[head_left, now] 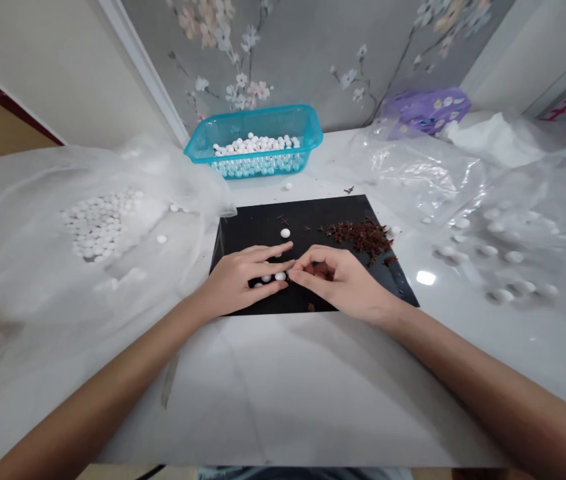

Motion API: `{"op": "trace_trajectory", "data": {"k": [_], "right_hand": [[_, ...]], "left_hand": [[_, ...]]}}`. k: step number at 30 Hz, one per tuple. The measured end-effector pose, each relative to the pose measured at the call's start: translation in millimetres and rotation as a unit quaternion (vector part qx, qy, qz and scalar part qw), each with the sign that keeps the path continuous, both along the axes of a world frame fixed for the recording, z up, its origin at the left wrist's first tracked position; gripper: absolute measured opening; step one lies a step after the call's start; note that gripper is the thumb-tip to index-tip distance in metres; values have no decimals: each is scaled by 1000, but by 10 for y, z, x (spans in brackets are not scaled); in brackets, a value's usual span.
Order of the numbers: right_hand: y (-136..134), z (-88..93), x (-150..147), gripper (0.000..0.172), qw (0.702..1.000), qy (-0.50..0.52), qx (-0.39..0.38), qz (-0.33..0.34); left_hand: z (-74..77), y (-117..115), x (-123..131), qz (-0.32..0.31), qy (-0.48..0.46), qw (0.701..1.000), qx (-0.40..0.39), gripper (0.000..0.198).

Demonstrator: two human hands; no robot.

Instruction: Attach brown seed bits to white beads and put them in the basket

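Observation:
My left hand [243,275] lies palm down on a black board [257,223], its fingers stretched out and apart. Several small white balls sit under and between those fingers, one white ball [280,276] showing between thumb and forefinger. Close against its fingertips, my right hand [345,280] is closed in a pinch beside the balls. What the pinch holds is too small to make out; dark brown bits show beneath its curled fingers. Another white ball [285,233] rests just beyond my left fingers. A pile of reddish-brown dried bits [365,239] covers the board's right side.
Behind the board stands a blue plastic basket [197,148] of white balls. A clear plastic bag [27,207] with many white balls lies left. More clear plastic [423,167], loose white balls [514,257] and a purple packet [427,110] are on the right.

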State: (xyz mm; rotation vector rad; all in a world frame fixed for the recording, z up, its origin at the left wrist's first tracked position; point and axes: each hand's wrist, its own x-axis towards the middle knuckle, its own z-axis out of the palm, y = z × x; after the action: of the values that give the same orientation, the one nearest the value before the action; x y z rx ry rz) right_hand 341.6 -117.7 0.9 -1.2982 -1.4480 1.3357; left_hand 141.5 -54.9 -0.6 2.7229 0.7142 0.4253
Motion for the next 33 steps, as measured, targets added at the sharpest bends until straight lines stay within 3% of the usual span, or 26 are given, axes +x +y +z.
{"op": "trace_trajectory", "data": {"k": [8,13,16,21,24,27,29,33], "right_hand": [[36,-36,26,21,1000,-13,-5,-14],[28,-28,19,19,1000,-16,-12,-20],[25,-15,13,18,1000,-20,-14,-16],[51,-29,-11,13,998,-40,37,-26],[85,-54,-34,10,997,-45,65,-26],[138,-93,-39,8,995,-58,83,-25],[172,-115,-31,9,993,-54,99,-18],[188,-114,-7,11,992,-59,115,-6]], "left_hand": [[9,-25,9,41,-26,998,-32,38],[8,-46,14,63,-37,997,-9,15],[14,-50,21,55,-33,998,9,12],[41,-29,2,64,-51,996,25,12],[86,34,-26,81,-81,993,-13,13],[221,137,40,107,-139,984,-22,11],[389,193,198,103,-168,980,-7,9],[750,202,830,-22,-127,988,90,13]]}}
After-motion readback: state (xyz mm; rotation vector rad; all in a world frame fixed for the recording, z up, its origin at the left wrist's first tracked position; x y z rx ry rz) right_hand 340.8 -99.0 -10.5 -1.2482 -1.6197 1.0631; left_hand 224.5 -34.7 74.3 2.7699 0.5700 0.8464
